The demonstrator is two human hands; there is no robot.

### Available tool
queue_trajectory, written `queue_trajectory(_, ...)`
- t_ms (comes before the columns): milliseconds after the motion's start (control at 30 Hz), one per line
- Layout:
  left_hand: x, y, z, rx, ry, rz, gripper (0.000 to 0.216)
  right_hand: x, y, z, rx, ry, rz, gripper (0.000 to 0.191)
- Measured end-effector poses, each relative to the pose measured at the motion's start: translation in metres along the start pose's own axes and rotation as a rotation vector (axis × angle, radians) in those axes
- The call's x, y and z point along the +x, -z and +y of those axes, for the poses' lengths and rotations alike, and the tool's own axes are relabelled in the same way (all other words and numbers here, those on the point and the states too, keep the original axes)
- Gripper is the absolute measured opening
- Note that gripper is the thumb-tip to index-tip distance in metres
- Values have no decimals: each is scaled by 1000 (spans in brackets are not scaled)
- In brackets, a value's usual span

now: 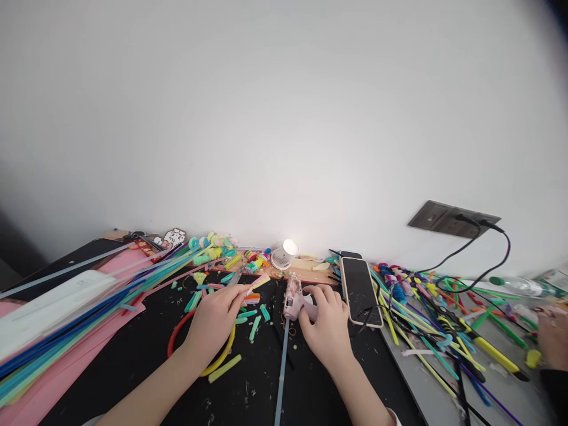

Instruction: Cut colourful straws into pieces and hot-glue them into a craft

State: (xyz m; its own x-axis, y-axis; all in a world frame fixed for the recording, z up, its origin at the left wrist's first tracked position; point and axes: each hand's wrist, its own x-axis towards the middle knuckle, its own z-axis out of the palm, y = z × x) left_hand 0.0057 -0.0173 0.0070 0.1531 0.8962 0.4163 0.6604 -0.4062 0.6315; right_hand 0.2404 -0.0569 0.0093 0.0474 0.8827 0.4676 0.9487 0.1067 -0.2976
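My left hand [217,319] is closed in a pinch on a short pink and yellow straw piece [258,282], held just above the black mat [133,361]. My right hand [326,322] grips the handle of a pink glue gun [293,296] that rests on the mat, nozzle pointing away from me. A long clear glue stick [281,373] runs out of its back towards me. Cut green, yellow and orange straw bits [255,325] lie between the two hands. A red and yellow ring [177,337] lies under my left wrist.
Long coloured straws [89,307] lie over pink paper [66,378] at the left. A phone [360,290] rests right of the glue gun. More straws and scissors [448,331] cover the grey surface at the right. Another person's hand [552,337] shows at the right edge. A wall socket [452,219] holds cables.
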Motion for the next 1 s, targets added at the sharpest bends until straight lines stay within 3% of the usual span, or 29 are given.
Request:
queue_trajectory(100, 1, 0, 1, -7, -8, 10, 39, -3, 8, -22, 190, 199, -96, 15)
queue_trajectory(233, 1, -1, 2, 4, -23, 51, 39, -15, 7, -47, 309, 479, -313, 17)
queue_trajectory(367, 0, -1, 4, 9, 1, 28, 37, -26, -3, -56, 271, 610, -391, 26)
queue_trajectory(467, -1, -2, 3, 2, 16, 6, 35, -28, -9, -59, 268, 636, -406, 11)
queue_trajectory(533, -2, -3, 3, -2, 18, 0, 34, -29, -10, -60, 301, 622, -406, 2)
queue_trajectory(667, -2, -4, 1, -1, 13, -11, 33, -27, -11, -57, 443, 518, -392, 7)
queue_trajectory(1000, -1, -3, 2, -101, -81, -131, 34, -10, -14, -30, 847, -137, -52, 12)
